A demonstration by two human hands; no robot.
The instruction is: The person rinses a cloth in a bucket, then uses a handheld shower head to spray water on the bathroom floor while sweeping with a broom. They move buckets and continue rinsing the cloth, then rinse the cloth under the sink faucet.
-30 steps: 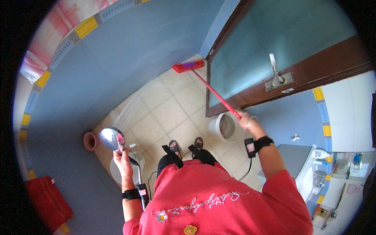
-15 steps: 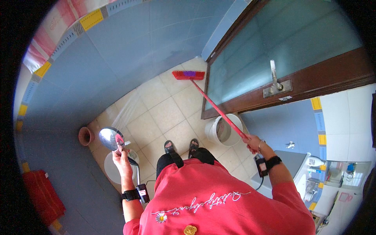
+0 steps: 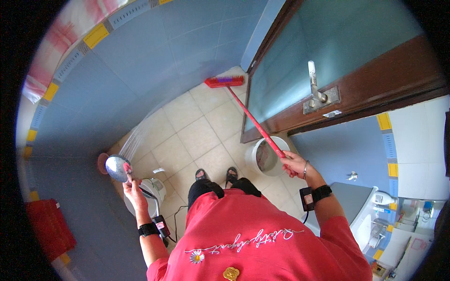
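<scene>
My left hand (image 3: 134, 191) is closed round the handle of a chrome shower head (image 3: 117, 167). Water sprays from it toward the blue wall and the tiled floor. The fingers of my right hand (image 3: 295, 165) wrap the upper end of a long red stick, the handle of a broom (image 3: 255, 124). Its red and purple bristle head (image 3: 224, 81) rests at the far corner, where the wall meets the floor by the door frame.
A white bucket (image 3: 255, 159) stands under the broom handle, right of my feet. Another white bucket (image 3: 161, 187) is below my left hand. A reddish pot (image 3: 102, 163) sits behind the shower head. The frosted glass door (image 3: 323, 61) with a lever handle (image 3: 318, 96) fills the far right.
My left hand has moved left with the shower head, and its spray now reaches the wall. My right hand has shifted left and slightly up; the broom head has tilted a little at the corner.
</scene>
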